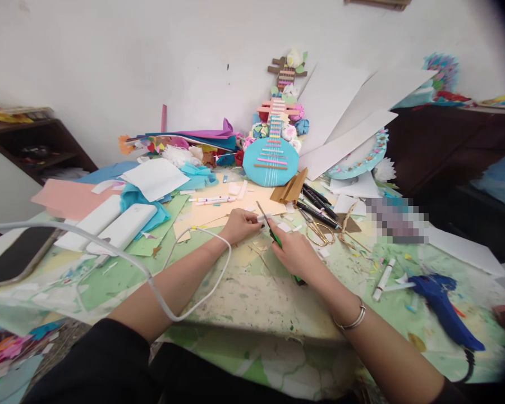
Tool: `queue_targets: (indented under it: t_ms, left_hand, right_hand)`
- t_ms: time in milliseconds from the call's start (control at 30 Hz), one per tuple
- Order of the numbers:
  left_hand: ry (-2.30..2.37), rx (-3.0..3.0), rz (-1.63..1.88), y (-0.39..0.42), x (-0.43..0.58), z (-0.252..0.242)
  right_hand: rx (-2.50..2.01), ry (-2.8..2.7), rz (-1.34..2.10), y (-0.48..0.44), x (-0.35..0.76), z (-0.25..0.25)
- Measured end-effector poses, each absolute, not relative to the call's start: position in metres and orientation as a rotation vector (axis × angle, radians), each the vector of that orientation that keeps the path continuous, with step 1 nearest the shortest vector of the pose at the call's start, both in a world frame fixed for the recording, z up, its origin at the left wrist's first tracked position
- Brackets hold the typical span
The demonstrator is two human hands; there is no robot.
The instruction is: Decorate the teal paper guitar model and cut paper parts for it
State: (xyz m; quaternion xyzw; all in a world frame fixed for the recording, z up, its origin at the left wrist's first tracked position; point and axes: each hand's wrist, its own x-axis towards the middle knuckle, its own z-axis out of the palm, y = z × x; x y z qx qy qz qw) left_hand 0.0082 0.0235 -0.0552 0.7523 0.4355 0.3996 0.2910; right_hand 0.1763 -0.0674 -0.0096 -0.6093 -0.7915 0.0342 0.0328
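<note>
My left hand [240,225] pinches a small white piece [264,217], perhaps foam or card, just above the table. Fingers closed around its green and black handle, my right hand [298,255] grips a utility knife [276,238]. The thin blade points up and away from me, close against the white piece; whether it has cut into it I cannot tell. Beyond my hands lies a cream paper sheet [212,216] with pens and white scraps on it. A blue paper lute [270,160], decorated with strings and paper flowers, leans against the wall behind.
Gold-handled scissors [320,233] and black markers [317,205] lie right of my hands. A blue glue gun [441,308] rests at the right. At the left are white power banks [122,229] and a phone [19,255]. A white cable [149,275] loops over my left forearm.
</note>
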Motion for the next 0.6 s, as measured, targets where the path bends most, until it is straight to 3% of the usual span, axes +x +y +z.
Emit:
queue_targets:
  t_ms: [600]
  left_hand:
    - [1.25,2.073,1.065,0.0228,0.0103,-0.0562]
  right_hand:
    - [-1.877,-2.467,0.132,-0.065,0.1749,-0.0109]
